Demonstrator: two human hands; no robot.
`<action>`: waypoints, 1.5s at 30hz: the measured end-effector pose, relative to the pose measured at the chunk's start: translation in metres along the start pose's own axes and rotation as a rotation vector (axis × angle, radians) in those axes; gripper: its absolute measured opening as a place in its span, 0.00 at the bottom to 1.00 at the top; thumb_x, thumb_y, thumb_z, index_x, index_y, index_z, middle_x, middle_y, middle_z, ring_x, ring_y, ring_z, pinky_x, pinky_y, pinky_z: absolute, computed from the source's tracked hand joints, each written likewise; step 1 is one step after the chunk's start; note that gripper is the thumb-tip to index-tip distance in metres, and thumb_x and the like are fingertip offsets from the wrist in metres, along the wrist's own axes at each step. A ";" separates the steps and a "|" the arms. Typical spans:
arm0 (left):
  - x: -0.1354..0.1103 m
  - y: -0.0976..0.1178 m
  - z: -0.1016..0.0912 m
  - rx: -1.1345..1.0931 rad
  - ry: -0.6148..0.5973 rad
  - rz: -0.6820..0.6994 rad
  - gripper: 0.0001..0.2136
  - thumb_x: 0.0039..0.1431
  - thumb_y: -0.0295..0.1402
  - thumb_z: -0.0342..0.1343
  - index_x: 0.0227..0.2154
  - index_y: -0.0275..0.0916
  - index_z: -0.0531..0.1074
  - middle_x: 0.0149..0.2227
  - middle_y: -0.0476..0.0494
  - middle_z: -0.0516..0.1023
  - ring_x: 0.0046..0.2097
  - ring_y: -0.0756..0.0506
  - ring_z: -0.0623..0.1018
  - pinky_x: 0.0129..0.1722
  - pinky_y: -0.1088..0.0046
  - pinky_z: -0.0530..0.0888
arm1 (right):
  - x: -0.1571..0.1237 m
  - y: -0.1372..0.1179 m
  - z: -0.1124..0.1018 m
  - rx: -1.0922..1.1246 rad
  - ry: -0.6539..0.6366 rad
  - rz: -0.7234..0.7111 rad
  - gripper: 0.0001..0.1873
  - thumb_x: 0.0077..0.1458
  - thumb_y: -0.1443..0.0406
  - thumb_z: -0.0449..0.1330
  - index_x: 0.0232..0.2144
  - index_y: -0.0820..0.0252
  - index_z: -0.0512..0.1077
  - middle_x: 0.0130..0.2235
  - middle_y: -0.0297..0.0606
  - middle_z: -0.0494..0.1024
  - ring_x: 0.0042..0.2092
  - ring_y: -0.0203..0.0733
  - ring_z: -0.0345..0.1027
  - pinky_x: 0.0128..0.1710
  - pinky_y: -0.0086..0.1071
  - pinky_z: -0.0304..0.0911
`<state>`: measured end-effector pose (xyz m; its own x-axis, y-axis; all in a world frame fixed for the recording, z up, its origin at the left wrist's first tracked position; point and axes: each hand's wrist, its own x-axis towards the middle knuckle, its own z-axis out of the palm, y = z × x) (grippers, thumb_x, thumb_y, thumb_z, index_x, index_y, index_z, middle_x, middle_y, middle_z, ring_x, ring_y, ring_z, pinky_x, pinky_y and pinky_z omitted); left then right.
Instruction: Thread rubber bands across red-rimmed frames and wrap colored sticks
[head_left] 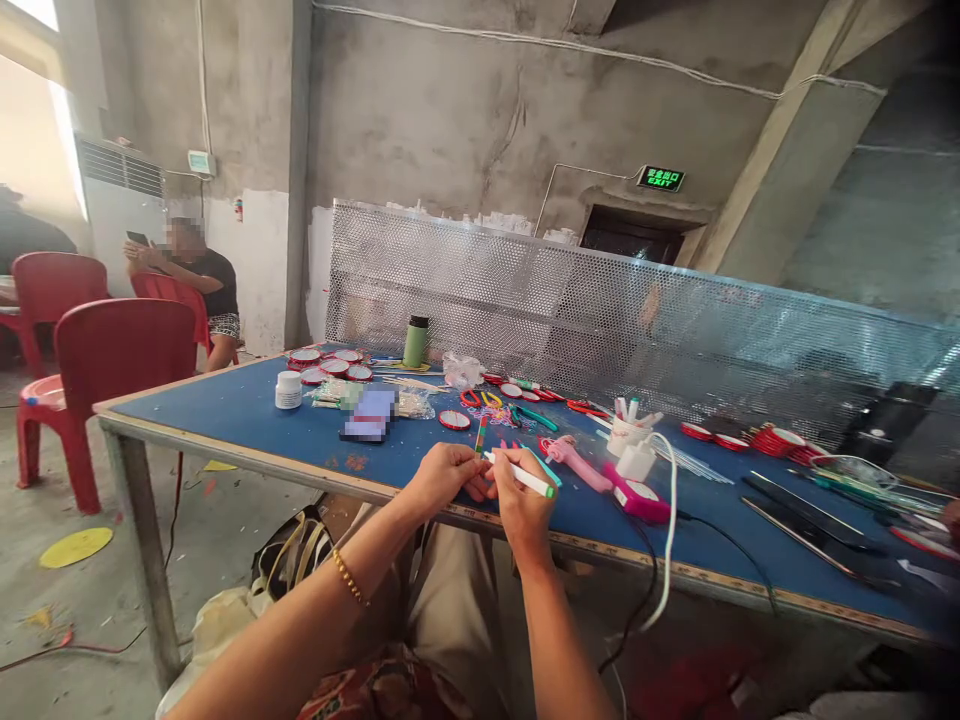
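Over the table's near edge, my left hand (448, 472) pinches a thin stick (481, 436) with green and red bands, its top pointing up. My right hand (526, 505) grips a white marker pen (531, 480) with a green end. The pen's tip is close to the stick's lower part; whether they touch I cannot tell. Just beyond my hands lies a round white disc (454, 421) with a red rim. Right of them rests a pink handheld device (581, 463), next to a magenta box (641, 499).
The blue table (225, 403) also carries a white jar (288, 391), a phone (369, 413), a green bottle (416, 342), pliers (534, 418) and a cup of markers (627, 434). A white cable (670, 540) hangs over the edge. Behind stands a perforated metal panel (480, 290); a person (214, 280) sits left.
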<state>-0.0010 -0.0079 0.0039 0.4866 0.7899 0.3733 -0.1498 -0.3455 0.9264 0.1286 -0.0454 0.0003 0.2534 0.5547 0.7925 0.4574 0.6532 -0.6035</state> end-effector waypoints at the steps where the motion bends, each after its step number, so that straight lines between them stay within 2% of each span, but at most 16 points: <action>1: 0.000 0.000 0.000 -0.001 0.000 0.000 0.19 0.53 0.49 0.57 0.25 0.35 0.74 0.26 0.40 0.81 0.27 0.46 0.80 0.31 0.71 0.76 | 0.000 0.000 0.000 0.015 0.000 0.008 0.12 0.60 0.60 0.59 0.26 0.59 0.70 0.21 0.28 0.70 0.19 0.33 0.62 0.19 0.27 0.60; 12: 0.001 -0.004 -0.001 0.029 0.005 0.006 0.18 0.55 0.48 0.57 0.25 0.35 0.73 0.26 0.41 0.81 0.27 0.46 0.80 0.31 0.72 0.76 | -0.001 0.001 0.000 -0.012 -0.011 -0.034 0.11 0.60 0.61 0.59 0.26 0.58 0.70 0.22 0.29 0.71 0.20 0.33 0.63 0.20 0.27 0.61; 29: 0.001 -0.004 -0.001 0.022 -0.001 0.010 0.19 0.55 0.48 0.57 0.26 0.34 0.75 0.26 0.40 0.81 0.27 0.46 0.80 0.30 0.72 0.76 | 0.000 0.002 0.001 0.008 0.021 -0.005 0.11 0.60 0.60 0.59 0.27 0.58 0.71 0.20 0.28 0.71 0.18 0.33 0.64 0.21 0.27 0.63; 35: -0.001 0.001 0.000 -0.020 -0.020 0.025 0.21 0.54 0.51 0.58 0.25 0.33 0.75 0.26 0.41 0.80 0.26 0.47 0.79 0.29 0.73 0.76 | -0.001 -0.004 0.000 0.013 -0.010 -0.032 0.12 0.60 0.61 0.58 0.26 0.58 0.71 0.20 0.28 0.70 0.19 0.33 0.64 0.21 0.27 0.61; 45: -0.002 0.002 0.000 -0.009 -0.011 0.031 0.21 0.55 0.50 0.57 0.23 0.34 0.74 0.24 0.42 0.80 0.25 0.48 0.79 0.28 0.74 0.75 | -0.001 0.000 -0.001 -0.032 -0.044 -0.056 0.11 0.61 0.61 0.58 0.27 0.58 0.71 0.23 0.31 0.74 0.22 0.35 0.66 0.24 0.29 0.63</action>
<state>-0.0020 -0.0105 0.0047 0.4907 0.7734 0.4012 -0.1724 -0.3652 0.9148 0.1292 -0.0469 -0.0004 0.1889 0.5407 0.8197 0.4971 0.6672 -0.5547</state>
